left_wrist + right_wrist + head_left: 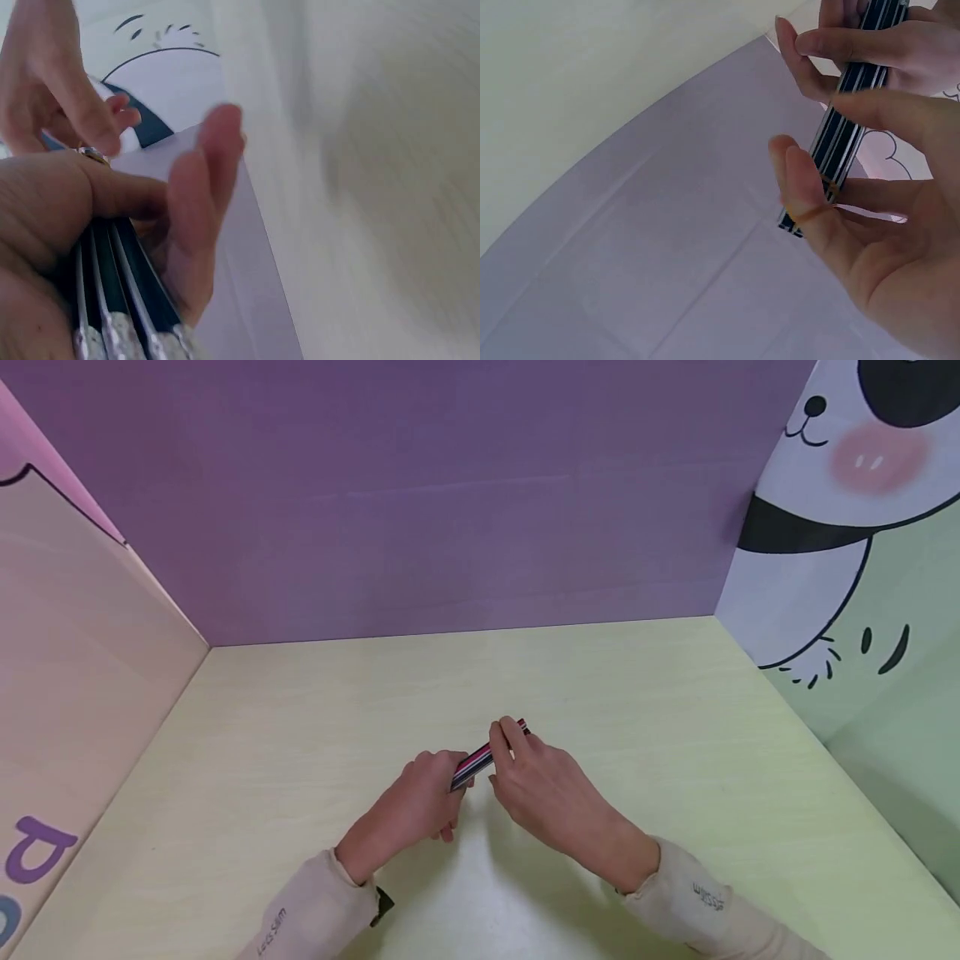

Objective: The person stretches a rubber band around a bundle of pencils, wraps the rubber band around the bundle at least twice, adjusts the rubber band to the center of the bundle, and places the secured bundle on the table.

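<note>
My left hand point(429, 787) grips a bundle of striped pencils point(472, 766), dark with pale and red stripes, held slanting over the table. Silvery ends of several pencils show below the palm in the left wrist view. My right hand point(551, 793) is at the bundle's far end, its fingers bent around it. In the right wrist view a thin orange rubber band point(810, 216) runs from the pencils point(845, 139) across a right finger, which hooks it. The right thumb lies close to the shafts. Part of the bundle is hidden inside the left hand.
The pale table point(315, 718) lies beneath both hands. A purple panel point(450, 510) closes off the back, a pinkish panel point(75, 635) the left, and a green panel with a cartoon panda point(885, 693) the right.
</note>
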Action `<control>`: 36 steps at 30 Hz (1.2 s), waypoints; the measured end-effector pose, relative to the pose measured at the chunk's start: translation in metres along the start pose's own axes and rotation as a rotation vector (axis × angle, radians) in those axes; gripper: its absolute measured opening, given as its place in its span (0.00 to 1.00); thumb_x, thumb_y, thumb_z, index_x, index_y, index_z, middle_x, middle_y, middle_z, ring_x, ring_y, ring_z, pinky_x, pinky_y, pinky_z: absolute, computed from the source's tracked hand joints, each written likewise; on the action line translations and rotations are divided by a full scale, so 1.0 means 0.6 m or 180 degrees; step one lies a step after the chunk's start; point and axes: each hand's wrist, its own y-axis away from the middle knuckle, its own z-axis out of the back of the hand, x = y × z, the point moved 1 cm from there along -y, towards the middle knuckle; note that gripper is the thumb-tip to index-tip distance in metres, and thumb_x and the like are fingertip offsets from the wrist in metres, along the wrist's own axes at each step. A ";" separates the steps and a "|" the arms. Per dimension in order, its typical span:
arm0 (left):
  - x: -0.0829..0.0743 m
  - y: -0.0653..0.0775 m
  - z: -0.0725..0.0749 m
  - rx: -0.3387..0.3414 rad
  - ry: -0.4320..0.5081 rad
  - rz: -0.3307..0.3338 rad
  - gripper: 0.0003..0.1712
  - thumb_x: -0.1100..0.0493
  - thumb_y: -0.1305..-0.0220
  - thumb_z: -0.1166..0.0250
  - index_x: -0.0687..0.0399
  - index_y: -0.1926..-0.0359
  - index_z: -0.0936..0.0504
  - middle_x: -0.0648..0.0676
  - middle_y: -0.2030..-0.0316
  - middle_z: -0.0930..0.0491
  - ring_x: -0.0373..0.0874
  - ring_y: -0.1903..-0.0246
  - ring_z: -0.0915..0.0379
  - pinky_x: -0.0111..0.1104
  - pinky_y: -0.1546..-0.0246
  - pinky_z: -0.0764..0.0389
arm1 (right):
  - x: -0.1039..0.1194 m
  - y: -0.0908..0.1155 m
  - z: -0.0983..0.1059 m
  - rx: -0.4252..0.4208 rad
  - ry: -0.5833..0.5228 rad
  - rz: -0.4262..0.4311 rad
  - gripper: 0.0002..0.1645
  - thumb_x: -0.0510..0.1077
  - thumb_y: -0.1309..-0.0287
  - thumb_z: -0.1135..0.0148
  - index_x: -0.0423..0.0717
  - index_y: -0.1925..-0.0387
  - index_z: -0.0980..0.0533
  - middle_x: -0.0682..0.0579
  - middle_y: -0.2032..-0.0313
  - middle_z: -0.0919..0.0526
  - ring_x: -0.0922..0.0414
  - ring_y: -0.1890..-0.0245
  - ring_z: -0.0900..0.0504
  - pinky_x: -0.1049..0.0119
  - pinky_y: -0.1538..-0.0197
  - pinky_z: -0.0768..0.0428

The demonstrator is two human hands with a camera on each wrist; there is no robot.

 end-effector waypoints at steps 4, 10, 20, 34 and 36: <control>0.003 0.000 0.015 0.0228 0.0515 0.0139 0.04 0.73 0.32 0.45 0.69 0.63 0.24 0.58 0.86 0.22 0.51 0.88 0.21 0.37 0.86 0.19 | -0.009 -0.005 0.013 -0.0575 -0.0331 0.0148 0.21 0.39 0.46 0.31 0.31 0.52 0.23 0.42 0.52 0.20 0.59 0.74 0.20 0.76 0.82 0.28; 0.027 -0.015 0.023 0.0212 0.0912 0.0226 0.06 0.67 0.29 0.46 0.68 0.60 0.24 0.59 0.85 0.20 0.52 0.87 0.19 0.41 0.85 0.17 | -0.040 -0.008 0.058 -0.1707 -0.0801 0.0463 0.08 0.33 0.38 0.50 0.39 0.69 0.24 0.49 0.68 0.18 0.63 0.84 0.26 0.75 0.87 0.35; 0.010 -0.007 0.029 0.0520 0.1311 -0.0009 0.10 0.61 0.27 0.42 0.66 0.55 0.25 0.61 0.81 0.18 0.55 0.82 0.17 0.45 0.82 0.16 | -0.109 -0.012 0.049 -0.0797 -0.2608 -0.0597 0.20 0.39 0.38 0.34 0.44 0.45 0.24 0.52 0.55 0.16 0.60 0.61 0.15 0.66 0.60 0.15; -0.013 0.023 0.040 0.1369 0.1222 -0.0410 0.13 0.59 0.29 0.39 0.51 0.45 0.23 0.59 0.73 0.15 0.59 0.74 0.15 0.44 0.74 0.14 | -0.129 -0.005 0.047 0.0817 -0.4464 -0.0750 0.09 0.43 0.39 0.30 0.55 0.56 0.14 0.55 0.63 0.12 0.52 0.69 0.14 0.63 0.66 0.18; -0.010 0.028 0.055 0.1454 0.1221 -0.0428 0.16 0.59 0.30 0.37 0.48 0.43 0.24 0.60 0.71 0.14 0.59 0.72 0.14 0.46 0.73 0.14 | -0.136 -0.001 0.057 0.0711 -0.4445 -0.0836 0.10 0.42 0.39 0.30 0.53 0.56 0.14 0.54 0.62 0.12 0.52 0.67 0.14 0.63 0.63 0.16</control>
